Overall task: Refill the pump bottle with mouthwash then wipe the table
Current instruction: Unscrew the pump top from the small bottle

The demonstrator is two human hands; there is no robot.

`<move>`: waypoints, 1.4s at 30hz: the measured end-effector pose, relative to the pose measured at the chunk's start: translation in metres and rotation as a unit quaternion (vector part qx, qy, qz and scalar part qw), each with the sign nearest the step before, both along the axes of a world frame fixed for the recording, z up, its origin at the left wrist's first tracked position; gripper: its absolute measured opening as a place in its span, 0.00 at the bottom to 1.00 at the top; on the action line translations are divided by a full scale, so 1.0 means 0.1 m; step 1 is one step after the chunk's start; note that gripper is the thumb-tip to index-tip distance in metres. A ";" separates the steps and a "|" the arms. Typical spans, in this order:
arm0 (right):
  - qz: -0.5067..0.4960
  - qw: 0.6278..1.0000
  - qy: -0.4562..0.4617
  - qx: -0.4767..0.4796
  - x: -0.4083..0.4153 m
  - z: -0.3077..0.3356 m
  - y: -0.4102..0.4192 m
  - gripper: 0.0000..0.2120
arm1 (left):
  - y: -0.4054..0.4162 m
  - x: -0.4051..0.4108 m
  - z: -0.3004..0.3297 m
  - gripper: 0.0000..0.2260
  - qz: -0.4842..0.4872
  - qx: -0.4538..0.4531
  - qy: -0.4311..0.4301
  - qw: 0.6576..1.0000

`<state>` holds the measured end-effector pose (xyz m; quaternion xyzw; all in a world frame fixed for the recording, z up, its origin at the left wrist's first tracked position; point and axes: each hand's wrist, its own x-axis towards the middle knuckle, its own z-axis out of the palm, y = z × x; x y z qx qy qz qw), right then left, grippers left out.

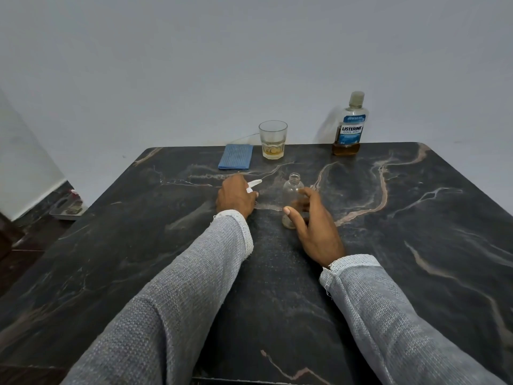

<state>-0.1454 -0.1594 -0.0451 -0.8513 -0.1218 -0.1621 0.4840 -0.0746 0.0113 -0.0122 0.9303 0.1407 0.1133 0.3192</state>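
Note:
A small clear bottle [292, 191] stands uncapped near the middle of the dark marble table [416, 245]. My right hand [312, 223] curls round its lower half, thumb in front. My left hand [235, 198] rests on the table just left of it and holds the white pump top [254, 184], whose nozzle sticks out past my fingers. At the back right a Listerine mouthwash bottle [350, 126] stands capped, with amber liquid in its bottom part. A folded blue cloth [236, 160] lies at the back edge.
A drinking glass [273, 140] with a little amber liquid stands beside the cloth at the back. The wall rises right behind the table. On the floor to the left lies a tray with small items [69, 207].

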 end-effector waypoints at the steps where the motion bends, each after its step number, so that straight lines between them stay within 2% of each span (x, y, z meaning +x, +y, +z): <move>1: -0.001 1.000 0.000 0.000 0.00 0.00 0.00 0.22 | 0.00 0.00 0.00 0.12 0.002 -0.001 0.001 1.000; 25: -0.005 1.000 0.020 -0.005 -0.02 0.01 0.00 0.26 | -0.01 -0.07 -0.06 0.20 -0.014 0.015 -0.001 1.000; 42: -0.005 0.999 0.038 0.017 0.00 0.00 -0.02 0.31 | 0.00 -0.20 -0.01 0.25 -0.024 -0.028 0.014 0.999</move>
